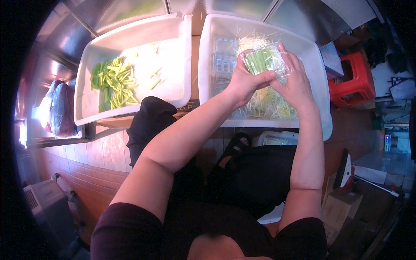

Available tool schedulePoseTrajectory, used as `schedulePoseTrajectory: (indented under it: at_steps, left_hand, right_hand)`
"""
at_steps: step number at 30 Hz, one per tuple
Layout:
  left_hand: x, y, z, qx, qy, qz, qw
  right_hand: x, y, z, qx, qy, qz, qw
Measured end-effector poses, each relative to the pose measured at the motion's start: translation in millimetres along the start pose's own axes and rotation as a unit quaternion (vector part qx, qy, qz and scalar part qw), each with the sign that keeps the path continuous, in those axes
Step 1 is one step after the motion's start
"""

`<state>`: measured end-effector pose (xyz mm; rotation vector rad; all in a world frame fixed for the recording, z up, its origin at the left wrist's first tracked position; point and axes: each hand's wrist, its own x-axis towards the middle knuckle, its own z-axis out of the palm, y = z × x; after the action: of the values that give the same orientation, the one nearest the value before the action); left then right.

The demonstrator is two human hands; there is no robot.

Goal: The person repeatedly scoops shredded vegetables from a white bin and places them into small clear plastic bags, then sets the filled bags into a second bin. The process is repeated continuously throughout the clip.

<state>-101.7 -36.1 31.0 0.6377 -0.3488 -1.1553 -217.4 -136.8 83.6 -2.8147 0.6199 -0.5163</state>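
Between both hands is a clear plastic box point(261, 60) packed with cut green vegetable sticks and some pale shreds. My left hand point(248, 78) grips its left and near side, the thumb along the near edge. On the right side my right hand point(294, 78) holds it, fingers stretched up along the edge. They are above a white plastic tub point(313, 100). Pale shredded vegetables point(269, 104) lie in that tub, some behind the hands. Along the tub's left side stand several clear plastic boxes point(224, 63).
A second white tub point(135, 31) at left holds cut green stalks point(118, 81), with a few loose pieces. A red plastic stool point(354, 79) stands at right. On the left is a plastic bag point(60, 107). A squeegee point(346, 172) and a cardboard box point(341, 204) are at lower right.
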Motion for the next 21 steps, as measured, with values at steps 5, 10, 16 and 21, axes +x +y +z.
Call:
schedulePoseTrajectory:
  at_steps: [5,10,16,21]
  left_hand:
    - [0,-2,-1,0.003,-0.006,0.002,1.0]
    - [2,2,-1,0.016,0.003,0.009,1.0]
    - [-1,-4,1,0.011,-0.011,0.003,1.0]
    - [4,1,1,-0.021,0.031,-0.01,0.999]
  right_hand:
    - [3,-6,-8,0.04,-0.032,0.004,0.999]
    - [3,-5,-5,0.071,-0.045,0.051,0.995]
    - [1,7,-4,0.099,-0.061,0.055,0.992]
    - [3,6,1,0.177,0.001,-0.021,0.984]
